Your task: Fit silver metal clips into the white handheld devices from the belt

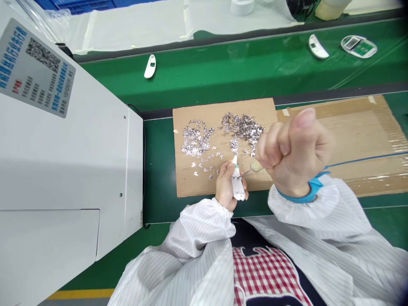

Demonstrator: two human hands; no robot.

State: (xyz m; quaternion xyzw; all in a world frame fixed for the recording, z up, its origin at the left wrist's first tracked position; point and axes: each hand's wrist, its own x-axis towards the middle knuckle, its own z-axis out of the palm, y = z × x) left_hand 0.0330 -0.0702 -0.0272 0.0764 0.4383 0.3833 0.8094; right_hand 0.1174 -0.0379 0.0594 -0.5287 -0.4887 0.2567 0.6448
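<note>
My left hand [225, 187] is wrapped around a white plastic device housing [237, 187] with a narrow pointed tip and a greenish band below it. Small metal parts show on the housing's upper face. In my right hand [293, 148], closed in a fist, is a thin-shafted tool with a pale yellow handle [256, 166]; its kind is hard to make out. The tool's shaft reaches left to the housing, its end at or close to the metal parts. Behind the hands, small shiny metal pieces [195, 140] lie spread on cardboard [188, 182], with a denser pile [244, 127] to the right.
A large white machine [105, 170] fills the left side. Another cardboard sheet [357, 127] lies at right, crossed by a blue cord [366, 159] from my wristband. On the green ledge rest white shell parts [150, 66] [318, 46] and an opened device half [358, 46].
</note>
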